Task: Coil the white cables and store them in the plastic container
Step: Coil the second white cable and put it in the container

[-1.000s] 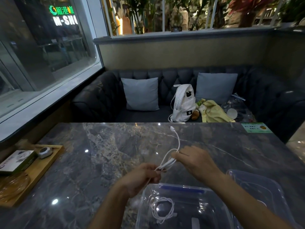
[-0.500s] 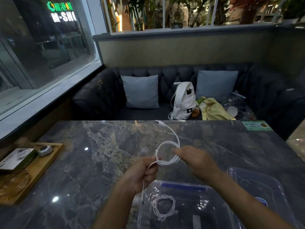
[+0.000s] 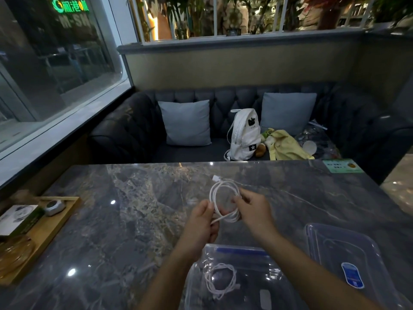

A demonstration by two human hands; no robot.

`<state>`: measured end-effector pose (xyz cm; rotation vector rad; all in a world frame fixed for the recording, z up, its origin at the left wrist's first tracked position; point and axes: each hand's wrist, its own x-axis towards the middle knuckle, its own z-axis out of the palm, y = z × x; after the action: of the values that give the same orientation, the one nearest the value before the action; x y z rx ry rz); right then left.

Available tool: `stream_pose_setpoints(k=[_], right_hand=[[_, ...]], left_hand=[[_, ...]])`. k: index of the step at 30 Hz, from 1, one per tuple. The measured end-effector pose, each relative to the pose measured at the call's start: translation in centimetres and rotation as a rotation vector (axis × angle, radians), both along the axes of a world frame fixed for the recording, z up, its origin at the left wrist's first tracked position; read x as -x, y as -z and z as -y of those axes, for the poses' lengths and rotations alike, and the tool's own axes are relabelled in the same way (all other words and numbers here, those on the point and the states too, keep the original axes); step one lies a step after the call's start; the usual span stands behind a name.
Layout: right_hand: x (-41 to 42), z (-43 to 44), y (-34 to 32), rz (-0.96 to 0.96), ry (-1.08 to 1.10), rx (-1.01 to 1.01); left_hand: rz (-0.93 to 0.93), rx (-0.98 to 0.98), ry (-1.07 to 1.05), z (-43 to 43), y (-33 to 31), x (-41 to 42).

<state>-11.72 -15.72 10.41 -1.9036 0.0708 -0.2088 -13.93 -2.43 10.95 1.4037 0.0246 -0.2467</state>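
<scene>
While the person is leaning over the dark marble counter (image 3: pixel 134 220), a clear plastic container (image 3: pixel 263 276) is sitting open at the near edge, under the forearms. One coiled white cable (image 3: pixel 221 265) is already lying on its floor, toward its left side, in a loose ring. Just right of the container, a clear lid (image 3: pixel 335 247) is lying flat with a blue label (image 3: pixel 352 275) showing on it.

Well to the left of the container, a wooden tray (image 3: pixel 51 227) is resting on the counter, carrying a small box (image 3: pixel 20 218), a little grey gadget (image 3: pixel 53 206) and an amber glass dish (image 3: pixel 13 253). Beyond the container, at the counter's far right corner, a green card (image 3: pixel 342 166) is lying flat. Farther beyond, a dark tufted sofa (image 3: pixel 125 135) is running along the wall, holding two pale blue cushions (image 3: pixel 186 123), a white backpack (image 3: pixel 243 135) and a yellow cloth (image 3: pixel 286 146). Up and left of the container, a big window (image 3: pixel 55 63) is filling the wall, with a green neon sign (image 3: pixel 70 6) glowing in it.

Just beyond the container, raised above the counter, both hands are holding the second white cable (image 3: pixel 212 193). It is looking thin and smooth, wound into several loops that are forming an upright ring, with its white plug (image 3: pixel 215 177) sticking out at the ring's top left. The left grip (image 3: pixel 200 222) is closing round the ring's lower left, fingers curling over the strands. The right grip (image 3: pixel 254 209) is pinching the ring's right side between thumb and fingertips.
</scene>
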Motion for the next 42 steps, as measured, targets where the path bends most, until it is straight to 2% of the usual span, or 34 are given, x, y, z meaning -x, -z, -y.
stream_pose_setpoints(k=[3, 5, 9, 12, 15, 20, 23, 26, 28, 31, 32, 34, 38, 40, 42], right_hand=[[0.2, 0.1, 0.0, -0.012, -0.003, -0.007], [0.4, 0.0, -0.1, 0.004, -0.020, 0.091], [0.8, -0.1, -0.4, 0.032, -0.051, 0.271], [1.0, -0.1, -0.7, 0.052, -0.058, 0.264], [1.2, -0.2, -0.8, 0.055, -0.050, 0.248], [0.5, 0.1, -0.5, -0.045, -0.083, 0.300], [0.1, 0.4, -0.4, -0.132, -0.124, 0.273], [0.0, 0.3, -0.1, -0.170, -0.168, 0.187], [0.1, 0.4, -0.1, -0.189, -0.213, 0.104], [0.3, 0.7, -0.2, -0.178, -0.254, 0.095], [0.4, 0.8, -0.2, -0.157, -0.245, 0.137], [0.7, 0.9, -0.1, -0.050, -0.221, 0.344], [1.3, 1.1, -0.3, 0.423, -0.288, 0.919], [1.4, 1.5, -0.4, 0.591, -0.249, 1.011], [1.4, 1.8, -0.3, 0.696, -0.191, 0.983]], left_hand=[[-0.026, 0.013, -0.024, -0.1, 0.0, 0.1], [-0.036, 0.004, -0.045, -0.1, -0.1, 0.1], [0.032, -0.152, -0.031, -0.2, -0.2, 0.0], [0.018, -0.070, -0.050, -0.4, 0.0, -0.3], [0.109, -0.089, -0.108, -0.2, 0.3, -0.3], [0.374, -0.505, -0.176, 0.0, 1.2, -0.2], [0.424, -0.694, -0.252, 0.1, 1.7, -0.1], [0.389, -0.789, -0.258, 0.4, 2.1, -0.2], [0.326, -0.783, -0.201, 0.3, 2.2, -0.5], [0.218, -0.567, -0.105, -0.2, 2.3, -1.0], [0.187, -0.486, -0.095, -0.4, 2.5, -1.1], [0.133, -0.349, -0.089, -0.4, 2.7, -1.4], [0.094, -0.215, -0.024, -0.2, 2.4, -1.3], [0.057, -0.194, 0.027, -0.3, 2.0, -1.0], [0.016, -0.172, 0.060, -0.4, 1.5, -0.7]])
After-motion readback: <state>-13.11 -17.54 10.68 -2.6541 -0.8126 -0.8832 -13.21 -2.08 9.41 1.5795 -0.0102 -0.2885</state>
